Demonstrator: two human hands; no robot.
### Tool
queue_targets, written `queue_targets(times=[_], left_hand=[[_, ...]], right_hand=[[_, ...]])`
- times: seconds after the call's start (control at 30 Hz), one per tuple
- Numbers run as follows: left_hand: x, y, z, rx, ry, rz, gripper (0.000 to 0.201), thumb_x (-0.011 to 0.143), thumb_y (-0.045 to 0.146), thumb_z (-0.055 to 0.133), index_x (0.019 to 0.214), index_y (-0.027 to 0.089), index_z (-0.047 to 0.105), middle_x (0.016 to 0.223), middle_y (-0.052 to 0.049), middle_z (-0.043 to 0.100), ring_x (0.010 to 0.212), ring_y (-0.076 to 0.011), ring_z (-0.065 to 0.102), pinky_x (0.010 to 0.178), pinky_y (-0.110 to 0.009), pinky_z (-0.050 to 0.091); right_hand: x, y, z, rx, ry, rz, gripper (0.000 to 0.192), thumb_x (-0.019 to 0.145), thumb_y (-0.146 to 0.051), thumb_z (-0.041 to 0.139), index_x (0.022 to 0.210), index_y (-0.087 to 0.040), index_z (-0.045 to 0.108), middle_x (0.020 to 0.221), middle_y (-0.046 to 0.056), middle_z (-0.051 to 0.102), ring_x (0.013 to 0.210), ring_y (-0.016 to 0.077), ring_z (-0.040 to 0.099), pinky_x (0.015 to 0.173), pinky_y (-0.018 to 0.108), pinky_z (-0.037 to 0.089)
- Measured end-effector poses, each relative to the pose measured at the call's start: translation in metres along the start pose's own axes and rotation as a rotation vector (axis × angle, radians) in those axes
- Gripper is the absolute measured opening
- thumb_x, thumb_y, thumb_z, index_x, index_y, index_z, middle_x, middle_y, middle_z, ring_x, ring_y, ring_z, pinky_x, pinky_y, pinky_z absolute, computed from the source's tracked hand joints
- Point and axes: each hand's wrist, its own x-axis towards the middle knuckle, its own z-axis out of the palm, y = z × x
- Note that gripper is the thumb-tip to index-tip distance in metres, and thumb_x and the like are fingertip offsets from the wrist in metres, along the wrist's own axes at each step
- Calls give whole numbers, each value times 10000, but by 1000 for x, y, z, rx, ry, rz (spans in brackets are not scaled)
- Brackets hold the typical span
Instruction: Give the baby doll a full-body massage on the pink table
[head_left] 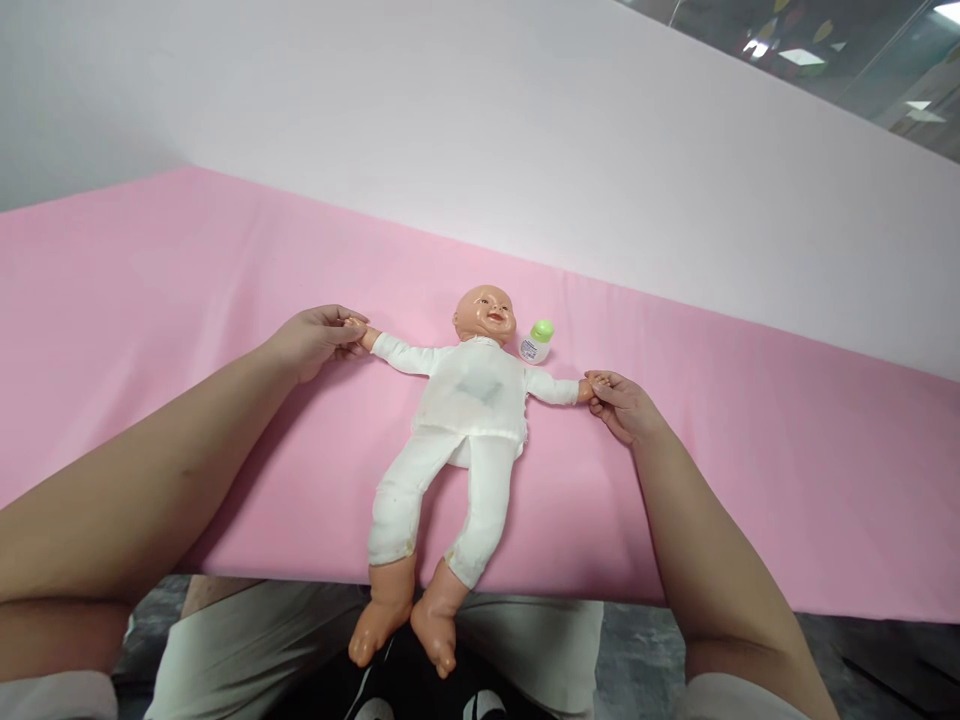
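Note:
A baby doll in a white cloth suit lies on its back, its arms stretched out to both sides. My left hand pinches the doll's hand on the left between thumb and fingers. On the other side, my right hand is closed on the doll's other hand. Both doll arms look straight and roughly level with its shoulders. Close to the doll's head stands or leans a small white bottle with a green cap; neither of my hands touches it.
A pink cover lies over the table, and the doll's feet hang past its front edge. Behind rises a white wall, with a glass pane at the upper right. My legs are below the edge.

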Motion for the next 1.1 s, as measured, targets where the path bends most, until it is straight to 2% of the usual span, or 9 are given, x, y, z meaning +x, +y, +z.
queue_targets(times=[0.13,0.27,0.4,0.47,0.57,0.73,0.83,0.97,1.1], left_hand=[[-4,5,5,48,37,10,268,772,242,904,889,151,681,682,-46,699,565,-143,624,556,-277,488],[-5,6,8,58,68,10,182,880,247,813,834,161,659,665,-39,688,531,-128,603,530,-261,465],[-3,4,7,29,54,-11,69,926,195,735,934,138,697,702,-53,707,546,-136,630,556,-268,505],[-2,3,6,15,46,-29,94,914,163,731,994,121,706,728,-61,717,573,-143,652,599,-280,540],[-1,2,4,4,36,-47,222,879,103,731,1100,103,707,768,-68,731,620,-154,680,651,-300,571],[0,0,1,-8,9,-39,366,841,73,780,1196,98,693,812,-58,728,664,-151,678,717,-328,574],[1,-2,-1,0,-9,-18,358,841,93,798,1180,105,681,757,-27,711,640,-135,642,668,-290,542],[-1,-1,0,26,1,8,215,869,118,780,1052,116,668,712,-11,695,609,-128,630,596,-247,503],[-2,1,3,62,47,8,95,913,216,748,925,162,671,685,-23,698,555,-131,613,545,-242,505]], right_hand=[[-1,-1,7,-57,38,-31,459,627,-437,1018,840,-209,681,690,-33,602,527,76,469,452,205,352],[1,2,12,-72,125,-49,489,670,-539,982,782,-221,629,604,-61,522,478,64,390,422,199,290],[4,5,14,-97,192,-55,433,753,-576,906,869,-210,705,606,-44,531,464,70,365,406,212,258],[5,6,14,-100,223,-47,416,765,-525,893,970,-192,751,626,-28,562,478,80,394,415,220,283],[3,4,12,-52,202,-35,433,727,-418,914,1059,-176,778,704,1,636,538,95,470,464,232,374],[0,1,6,16,59,-9,473,675,-378,973,1066,-181,797,853,23,708,633,94,551,550,229,465],[-1,1,7,-24,29,-38,455,656,-396,1000,998,-196,778,838,7,701,604,84,535,513,217,416],[0,2,12,-88,66,-64,449,606,-396,1023,832,-209,683,681,-42,611,524,76,471,459,216,334],[2,5,15,-95,122,-81,463,657,-494,986,790,-222,637,610,-60,559,477,69,406,436,219,284]])
